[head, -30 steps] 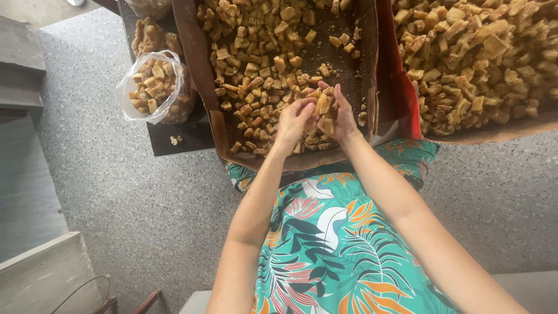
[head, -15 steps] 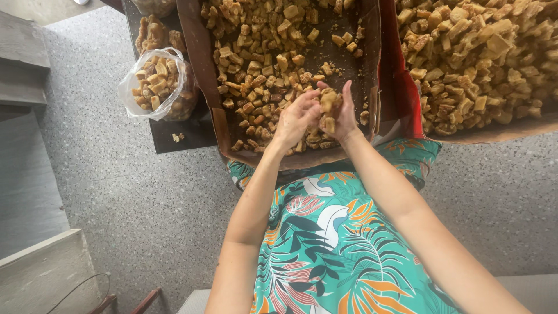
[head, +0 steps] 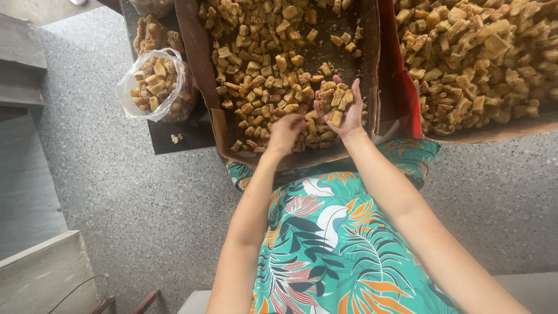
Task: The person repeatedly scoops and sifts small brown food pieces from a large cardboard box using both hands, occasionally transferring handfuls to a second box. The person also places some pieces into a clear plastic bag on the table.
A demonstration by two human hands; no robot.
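Head camera looks down past my floral dress to my left hand, curled knuckles-up and dipped into the golden-brown fried chunks; whether its fingers pinch anything I cannot tell. At about two o'clock from it, my right hand lies palm-up, cupped, holding a small heap of those rough, crumbly, cube-like pieces. Both sit at the near edge of the cardboard box. Farther, at ten o'clock, a clear plastic bag holds more chunks; at two o'clock a second box is heaped full.

Dark table: cardboard tray, clear bag (crumbs too).
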